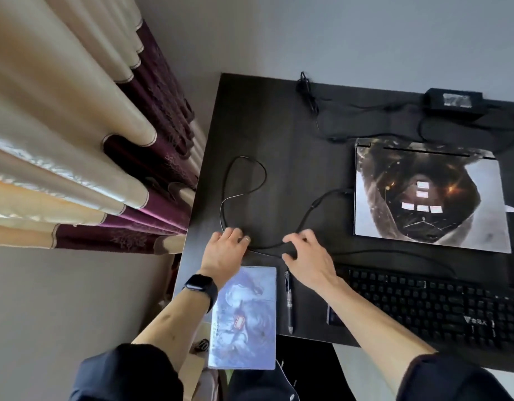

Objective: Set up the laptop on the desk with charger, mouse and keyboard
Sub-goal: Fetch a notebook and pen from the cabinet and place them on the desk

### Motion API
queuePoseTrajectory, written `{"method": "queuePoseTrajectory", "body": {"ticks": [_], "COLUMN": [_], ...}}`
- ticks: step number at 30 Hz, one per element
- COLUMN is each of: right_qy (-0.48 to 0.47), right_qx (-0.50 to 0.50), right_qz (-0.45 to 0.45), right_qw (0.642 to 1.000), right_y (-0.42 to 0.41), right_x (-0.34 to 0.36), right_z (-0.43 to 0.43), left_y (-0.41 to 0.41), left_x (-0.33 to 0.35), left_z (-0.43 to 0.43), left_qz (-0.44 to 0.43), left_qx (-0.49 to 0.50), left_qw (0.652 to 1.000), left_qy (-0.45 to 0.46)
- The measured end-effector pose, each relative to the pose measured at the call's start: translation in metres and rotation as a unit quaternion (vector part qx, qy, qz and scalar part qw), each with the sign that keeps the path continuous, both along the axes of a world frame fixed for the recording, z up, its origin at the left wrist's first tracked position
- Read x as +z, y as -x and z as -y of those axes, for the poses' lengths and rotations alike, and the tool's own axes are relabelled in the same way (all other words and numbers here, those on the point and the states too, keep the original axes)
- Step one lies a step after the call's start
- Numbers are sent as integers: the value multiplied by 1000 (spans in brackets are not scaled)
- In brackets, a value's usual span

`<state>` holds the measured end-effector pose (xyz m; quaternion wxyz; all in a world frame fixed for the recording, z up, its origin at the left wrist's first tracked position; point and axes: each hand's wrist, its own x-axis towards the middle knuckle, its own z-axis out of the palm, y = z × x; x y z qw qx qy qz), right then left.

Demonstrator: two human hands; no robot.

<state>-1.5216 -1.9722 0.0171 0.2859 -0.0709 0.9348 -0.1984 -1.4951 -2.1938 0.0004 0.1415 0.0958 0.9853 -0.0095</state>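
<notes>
A closed laptop (429, 195) with a picture skin lies at the right of the dark desk (279, 134). The black charger brick (452, 101) sits behind it, its lead trailing along the back edge. The black keyboard (441, 305) lies at the front right. A thin black cable (308, 215) runs from the laptop's left side down to my hands and loops off to the left. My left hand (224, 253) grips this cable with curled fingers. My right hand (306, 257) has its thumb and forefinger curved round the same cable. No mouse is in view.
A blue-covered notebook (244, 316) overhangs the desk's front edge under my left wrist, with a black pen (289, 302) beside it. Cream and purple curtains (90, 157) hang left of the desk. A plug (303, 85) lies at the back.
</notes>
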Motion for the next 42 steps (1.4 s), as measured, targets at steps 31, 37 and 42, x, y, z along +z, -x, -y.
{"method": "queuePoseTrajectory", "body": {"ticks": [31,37,42], "right_qy": [-2,-51,-147], "right_qx": [17,84,74], "right_qz": [-273,-286,-289], "right_qw": [962,953,943], "right_y": [86,84,113], "right_x": [-53,-60,-51], "right_z": [-32,-13,11], "left_y": [215,172,118], "left_x": [10,8,-2], "left_z": [-39,-44,-37], "left_qz": [-122,-7,68], "left_qx": [-127,41,166], "left_qw": [970,998,983], "left_qy": [166,43,-46]}}
